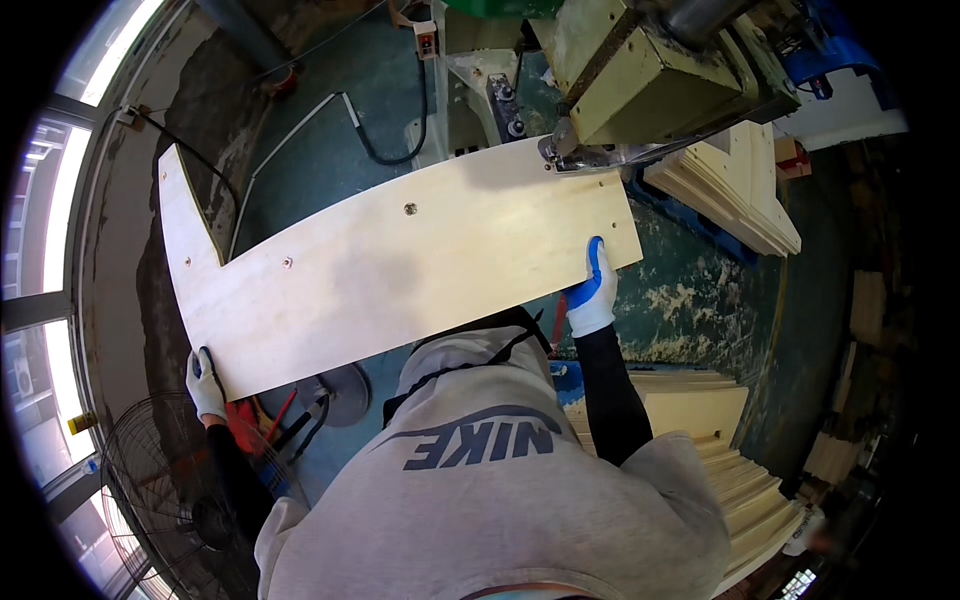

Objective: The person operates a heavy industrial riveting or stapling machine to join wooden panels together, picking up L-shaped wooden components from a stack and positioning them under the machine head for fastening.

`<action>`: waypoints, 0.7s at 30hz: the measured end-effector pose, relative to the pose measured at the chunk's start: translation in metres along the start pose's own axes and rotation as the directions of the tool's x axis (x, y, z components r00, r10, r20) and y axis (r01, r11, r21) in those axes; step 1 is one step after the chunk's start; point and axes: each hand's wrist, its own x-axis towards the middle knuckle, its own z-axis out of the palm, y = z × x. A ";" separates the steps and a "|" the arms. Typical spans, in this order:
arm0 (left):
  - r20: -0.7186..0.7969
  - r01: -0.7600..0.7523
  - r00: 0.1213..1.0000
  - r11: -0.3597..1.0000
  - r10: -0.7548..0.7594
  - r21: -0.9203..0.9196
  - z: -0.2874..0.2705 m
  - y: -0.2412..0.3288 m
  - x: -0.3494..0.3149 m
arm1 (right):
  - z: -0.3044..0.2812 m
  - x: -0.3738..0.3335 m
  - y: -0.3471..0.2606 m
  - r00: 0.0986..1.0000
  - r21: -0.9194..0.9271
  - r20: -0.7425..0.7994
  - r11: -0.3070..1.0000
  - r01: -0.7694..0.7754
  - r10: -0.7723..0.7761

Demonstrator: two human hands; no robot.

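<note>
A large pale plywood panel with a hooked left end lies across the view in front of me. Several small holes, some with metal fittings in them, dot its face. My left hand, in a white glove, grips its near left corner, the thumb on top. At the right end my right hand, in a white and blue glove, holds the near edge, thumb over the face and fingers hidden beneath. The panel's far right edge lies under the head of a green machine, by a small metal tool part.
Stacked plywood panels stand beyond the right end, and another stack is near my right side. A wire-caged fan stands at lower left, beside a round grey base. Windows line the left wall.
</note>
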 end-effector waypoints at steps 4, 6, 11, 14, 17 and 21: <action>0.009 -0.001 1.000 0.999 0.001 0.042 -0.009 -0.006 0.013 | -0.003 0.000 0.004 0.999 -0.009 -0.036 1.000 -0.030 0.030; 0.061 -0.023 0.998 0.995 0.017 0.099 -0.014 -0.003 0.021 | -0.003 -0.004 0.006 0.998 0.018 0.030 0.999 0.046 -0.046; 0.081 0.081 0.994 0.996 -0.077 -0.049 -0.017 0.009 0.035 | 0.008 -0.008 0.006 0.997 -0.027 -0.057 0.998 0.051 -0.052; -0.028 0.055 0.998 0.998 -0.055 0.014 -0.004 0.024 0.027 | 0.005 -0.012 0.000 0.996 -0.078 -0.050 0.994 0.072 -0.076; -0.176 0.025 0.984 0.999 -0.021 0.024 0.001 0.030 0.012 | 0.013 -0.014 -0.005 0.998 -0.117 -0.018 0.991 0.061 -0.064; -0.277 0.027 0.961 0.998 -0.013 0.050 0.003 0.032 -0.005 | 0.031 -0.020 -0.010 1.000 -0.007 0.014 1.000 0.008 -0.008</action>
